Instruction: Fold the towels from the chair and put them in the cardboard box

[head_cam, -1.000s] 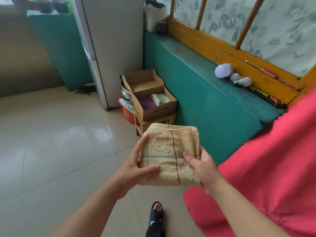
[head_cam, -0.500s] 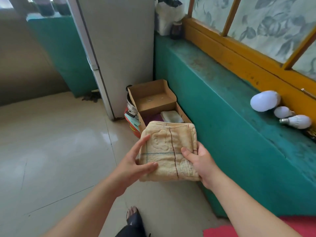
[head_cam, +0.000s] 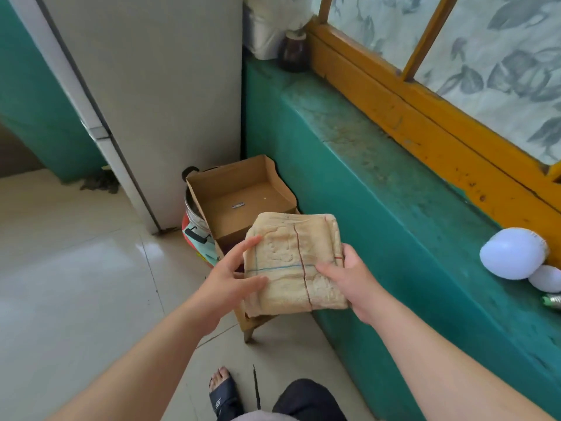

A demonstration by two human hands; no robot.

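Observation:
A folded beige towel with thin blue and dark red lines is held flat between both hands. My left hand grips its left edge, thumb on top. My right hand grips its right edge. The towel hovers just above the open cardboard box, which sits on a small wooden stool by the green wall. The towel hides the box's front compartment; the raised lid behind it shows bare cardboard. The chair is out of view.
A white fridge stands left of the box, with a metal pot wedged between them. A green ledge runs along the right, carrying light bulbs. Pale tiled floor spreads to the left. My sandalled foot is below.
I have walked up to the box, so it now lies directly under the towel. The red cloth at the right has left the view. Both hands keep the same grip.

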